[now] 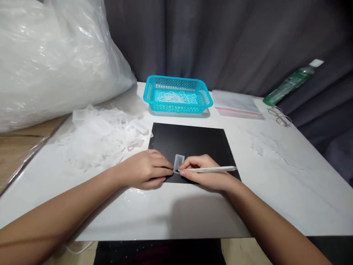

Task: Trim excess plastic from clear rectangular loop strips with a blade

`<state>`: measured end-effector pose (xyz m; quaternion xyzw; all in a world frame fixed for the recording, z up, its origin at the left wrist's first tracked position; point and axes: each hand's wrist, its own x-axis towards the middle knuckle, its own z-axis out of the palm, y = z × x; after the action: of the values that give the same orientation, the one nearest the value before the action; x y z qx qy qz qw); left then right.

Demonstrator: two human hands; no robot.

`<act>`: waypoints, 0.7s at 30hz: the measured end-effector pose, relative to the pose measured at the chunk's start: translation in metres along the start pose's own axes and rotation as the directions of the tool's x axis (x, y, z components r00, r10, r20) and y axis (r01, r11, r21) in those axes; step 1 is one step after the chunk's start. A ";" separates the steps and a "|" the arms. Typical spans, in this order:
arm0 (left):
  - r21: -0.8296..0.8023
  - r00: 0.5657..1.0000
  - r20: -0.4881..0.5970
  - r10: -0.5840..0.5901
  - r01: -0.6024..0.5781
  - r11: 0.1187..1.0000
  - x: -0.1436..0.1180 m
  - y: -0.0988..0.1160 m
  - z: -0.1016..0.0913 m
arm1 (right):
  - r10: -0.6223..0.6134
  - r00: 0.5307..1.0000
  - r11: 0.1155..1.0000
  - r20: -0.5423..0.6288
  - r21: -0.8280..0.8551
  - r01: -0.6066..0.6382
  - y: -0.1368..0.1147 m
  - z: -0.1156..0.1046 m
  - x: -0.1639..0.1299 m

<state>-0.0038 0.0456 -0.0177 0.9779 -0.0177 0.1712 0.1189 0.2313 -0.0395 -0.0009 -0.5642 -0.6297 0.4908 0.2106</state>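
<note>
A small clear plastic piece (179,162) lies on the black mat (193,141) near its front edge. It is pinned by the curled left hand (147,169); a white pen-like tool (209,169) is gripped in the right hand (205,173), tip touching the piece. Both forearms are stretched over the white surface (275,191).

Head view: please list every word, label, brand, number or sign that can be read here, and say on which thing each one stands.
No text can be read.
green bottle: no lettering can be made out.
stack of clear bags: no print shows.
blue basket, black mat, white pen-like tool in the right hand, small clear piece under the left hand: plain.
</note>
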 end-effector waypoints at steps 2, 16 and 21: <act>-0.009 1.000 0.003 0.005 -0.005 1.000 0.001 0.000 0.000 | 0.020 1.000 1.000 0.009 0.009 -0.020 0.000 0.000 0.000; 0.000 1.000 0.014 -0.001 0.001 1.000 0.003 0.001 0.001 | -0.032 0.999 0.994 -0.006 -0.109 0.031 -0.002 0.002 -0.001; -0.003 1.000 0.019 0.008 -0.008 1.000 0.003 0.001 0.002 | -0.049 0.999 0.991 -0.015 -0.128 0.046 0.000 0.001 -0.001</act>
<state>-0.0006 0.0443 -0.0187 0.9792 -0.0229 0.1623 0.1196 0.2304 -0.0411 -0.0010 -0.5657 -0.6711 0.4394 0.1913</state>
